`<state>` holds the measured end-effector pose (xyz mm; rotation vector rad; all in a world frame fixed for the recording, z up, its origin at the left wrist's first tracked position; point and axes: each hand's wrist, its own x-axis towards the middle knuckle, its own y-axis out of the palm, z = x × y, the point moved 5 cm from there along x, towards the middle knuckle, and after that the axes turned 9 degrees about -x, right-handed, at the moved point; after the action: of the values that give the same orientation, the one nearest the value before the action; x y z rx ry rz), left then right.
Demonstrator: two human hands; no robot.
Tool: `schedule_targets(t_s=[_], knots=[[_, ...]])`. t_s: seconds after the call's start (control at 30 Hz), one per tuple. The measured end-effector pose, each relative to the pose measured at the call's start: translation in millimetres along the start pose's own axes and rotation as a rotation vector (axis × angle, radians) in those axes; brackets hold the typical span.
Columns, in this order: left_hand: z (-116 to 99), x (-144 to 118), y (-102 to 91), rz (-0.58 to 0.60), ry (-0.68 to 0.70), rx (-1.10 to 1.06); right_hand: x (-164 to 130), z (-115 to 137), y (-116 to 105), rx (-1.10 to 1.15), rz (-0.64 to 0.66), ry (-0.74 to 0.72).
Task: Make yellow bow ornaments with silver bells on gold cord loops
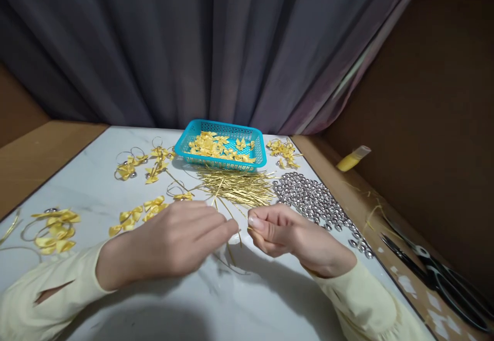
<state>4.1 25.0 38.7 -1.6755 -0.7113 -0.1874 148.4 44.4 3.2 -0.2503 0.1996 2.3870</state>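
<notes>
White desk (116, 186), gold wire work.
My left hand (170, 246) and right hand (281, 233) both pinch one gold wire (236, 238); its length points toward the wire pile (239, 186).

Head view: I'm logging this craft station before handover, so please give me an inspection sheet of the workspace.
Surface: white table, wooden border on both sides.
Job's things: gold wires in a loose pile; one wire between both hands.
Clutter: blue basket of yellow bows; finished bows with wire loops scattered left; more bows right of the basket; silver bells heaped right; scissors and a yellow tube on the right border.
Grips: left hand and right hand meet fingertip to fingertip, pinching the wire.
Cables: nothing seen.
Surroundings: grey curtain behind; brown wall right.
</notes>
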Motion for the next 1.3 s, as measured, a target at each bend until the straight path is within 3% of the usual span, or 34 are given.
schedule_targets(t_s=[0.13,0.27,0.4,0.67,0.87,1.0,1.1,1.3], knots=[[10.2,8.2,9.1,0.188,-0.458,-0.639,-5.2,10.3,5.0,-0.198,-0.07,-0.059],[9.9,13.4,18.2,0.25,-0.675,-0.98,-13.8,21.9,8.4,-0.476,-0.148,-0.113],[11.2,20.0,18.9,0.228,-0.702,-0.953,-23.4,28.5,4.6,-0.658,-0.208,-0.1],[12.4,34.0,14.8,0.187,-0.69,-0.895,-30.5,31.9,-5.7,-0.728,-0.248,-0.036],[12.0,40.7,24.0,0.179,-0.678,-0.821,-30.3,39.0,-9.3,-0.837,-0.289,-0.098],[8.6,44.3,17.5,0.137,-0.544,-0.644,-32.7,40.7,-10.9,-0.901,-0.224,-0.081],[7.4,44.2,19.7,0.19,-0.591,-0.779,-37.0,44.6,-12.1,-0.942,-0.194,-0.123],[12.9,40.9,22.4,0.189,-0.778,-1.074,-58.4,61.4,-22.5,-1.193,-0.581,-0.273]])
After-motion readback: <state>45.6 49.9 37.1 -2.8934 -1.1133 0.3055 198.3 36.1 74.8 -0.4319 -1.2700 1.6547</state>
